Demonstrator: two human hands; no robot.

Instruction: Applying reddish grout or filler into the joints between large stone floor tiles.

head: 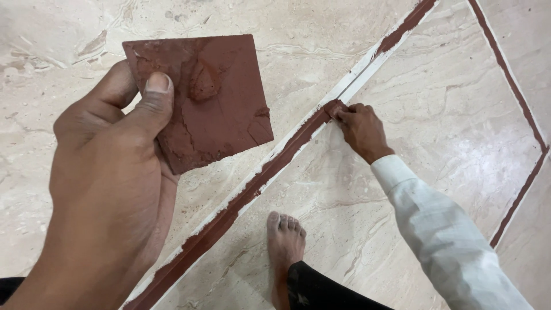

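My left hand holds up a square flat board smeared with reddish-brown paste, thumb pressed on its upper left corner. A lump of the paste sits near the board's top. My right hand, in a white sleeve, reaches down to the marble floor and presses a small scraper coated in the same paste onto the diagonal floor joint. The joint below the right hand is filled with red-brown paste; above it, the joint shows white edges with paste further up.
My bare foot stands on the beige marble floor just right of the filled joint. A second paste-filled joint runs along the right side and bends back toward the lower right.
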